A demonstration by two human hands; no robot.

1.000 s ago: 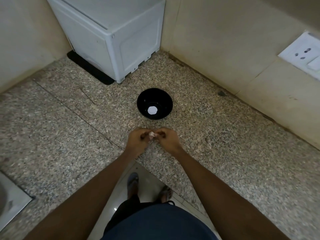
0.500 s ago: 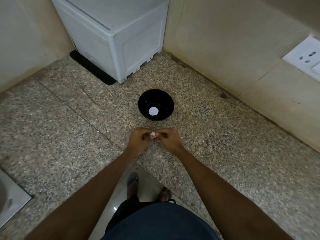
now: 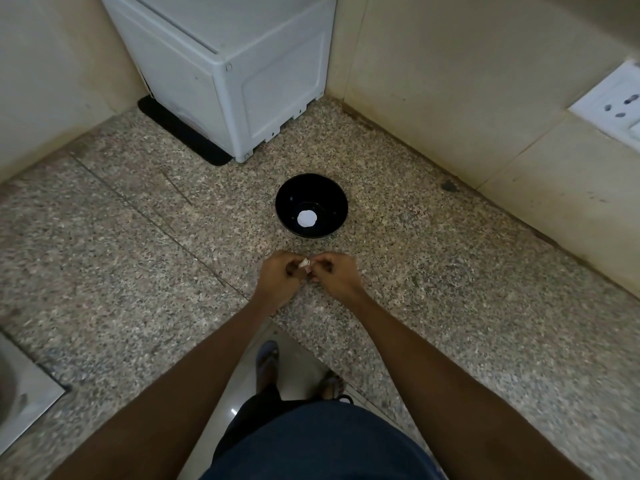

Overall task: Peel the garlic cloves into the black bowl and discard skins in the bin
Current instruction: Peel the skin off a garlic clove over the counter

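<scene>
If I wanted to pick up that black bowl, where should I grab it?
Probably by the rim of the black bowl, coming down from above. It stands upright and open on the counter with free space all round. The wall curves in toward the base, so the sides may slip. Both hands are busy: the left hand and right hand pinch a garlic clove.

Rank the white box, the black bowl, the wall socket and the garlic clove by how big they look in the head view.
1. white box
2. black bowl
3. wall socket, cut off by the frame edge, so unsure against the bowl
4. garlic clove
</scene>
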